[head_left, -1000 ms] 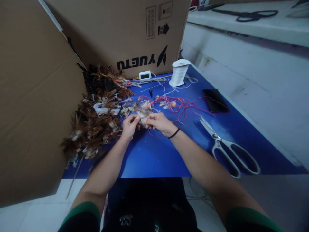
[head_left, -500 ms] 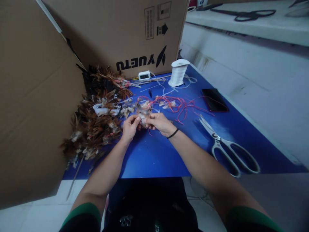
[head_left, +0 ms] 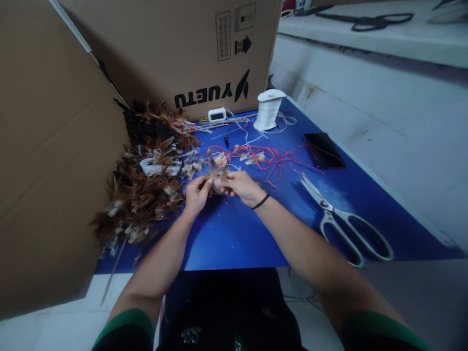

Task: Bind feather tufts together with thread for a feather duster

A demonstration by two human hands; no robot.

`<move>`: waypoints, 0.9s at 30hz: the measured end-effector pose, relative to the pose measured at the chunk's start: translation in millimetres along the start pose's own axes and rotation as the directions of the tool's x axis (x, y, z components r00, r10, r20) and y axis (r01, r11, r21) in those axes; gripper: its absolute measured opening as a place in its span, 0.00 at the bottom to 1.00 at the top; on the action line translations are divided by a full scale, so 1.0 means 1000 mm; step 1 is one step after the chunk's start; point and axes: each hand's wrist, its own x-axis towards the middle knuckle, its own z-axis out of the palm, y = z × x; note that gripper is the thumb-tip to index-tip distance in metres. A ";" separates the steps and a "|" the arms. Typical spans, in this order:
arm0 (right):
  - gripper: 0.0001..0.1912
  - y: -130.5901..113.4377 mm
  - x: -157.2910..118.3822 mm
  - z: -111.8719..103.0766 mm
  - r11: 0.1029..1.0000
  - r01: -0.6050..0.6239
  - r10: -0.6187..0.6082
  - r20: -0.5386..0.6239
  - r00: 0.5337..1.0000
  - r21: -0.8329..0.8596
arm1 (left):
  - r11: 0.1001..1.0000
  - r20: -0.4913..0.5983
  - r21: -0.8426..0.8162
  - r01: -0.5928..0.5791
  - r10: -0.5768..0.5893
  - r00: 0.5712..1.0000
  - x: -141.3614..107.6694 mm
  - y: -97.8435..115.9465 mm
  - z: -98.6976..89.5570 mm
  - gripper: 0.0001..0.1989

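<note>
Between my two hands is a small bunch of feathers point(head_left: 218, 171), pale and fluffy low down and grey-brown above. My left hand point(head_left: 198, 193) pinches its left side with thumb and forefinger. From the right, my right hand point(head_left: 244, 187) grips the same bunch, thumb across the front. Fingers hide part of the bunch's lower end. Just beyond my hands lies a tangle of red string point(head_left: 268, 155), with loose pale feathers point(head_left: 252, 158) among it. A heap of brown feathers point(head_left: 141, 190) spreads to the left of my left hand.
Large scissors point(head_left: 338, 217) lie at the right, blades partly apart. A dark phone point(head_left: 323, 150) is behind them. A white ribbon spool point(head_left: 269, 111) and a small digital timer point(head_left: 217, 114) stand before the cardboard box point(head_left: 153, 48). Black scissors point(head_left: 369, 21) rest on the ledge point(head_left: 431, 44).
Both hands keep their hold on the feather bunch, with only a slight shift of the fingers. The whole view has moved a little; nothing was let go.
</note>
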 end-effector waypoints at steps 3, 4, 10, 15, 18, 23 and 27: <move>0.09 0.001 0.001 0.000 1.000 -0.011 0.011 0.004 1.000 0.014 | 0.999 0.014 0.034 -0.021 0.020 1.000 -0.001 0.000 -0.001 0.07; 0.09 0.001 0.001 0.000 1.000 -0.019 0.019 0.004 1.000 0.020 | 0.998 0.017 0.047 -0.029 0.029 0.999 -0.001 0.000 -0.001 0.07; 0.13 -0.001 0.000 -0.001 0.996 -0.066 0.063 0.042 0.997 0.054 | 0.999 0.053 0.031 -0.037 0.035 0.998 0.001 0.000 -0.003 0.09; 0.11 -0.006 -0.003 -0.003 0.992 -0.119 0.114 0.092 0.989 0.048 | 0.997 0.067 -0.079 -0.004 0.009 0.998 0.003 -0.004 -0.003 0.11; 0.10 -0.010 -0.005 -0.005 0.992 -0.123 0.118 0.113 0.987 0.038 | 0.983 0.052 -0.180 0.035 -0.026 0.998 0.005 -0.010 -0.002 0.12; 0.09 -0.016 -0.007 -0.010 0.995 -0.083 0.073 0.174 0.982 0.053 | 0.943 0.032 -0.312 0.117 -0.112 0.993 0.008 -0.013 -0.002 0.15; 0.11 -0.016 -0.006 -0.014 0.991 -0.030 0.004 0.191 0.982 0.132 | 0.903 0.058 -0.384 0.190 -0.182 0.982 0.008 -0.007 -0.002 0.15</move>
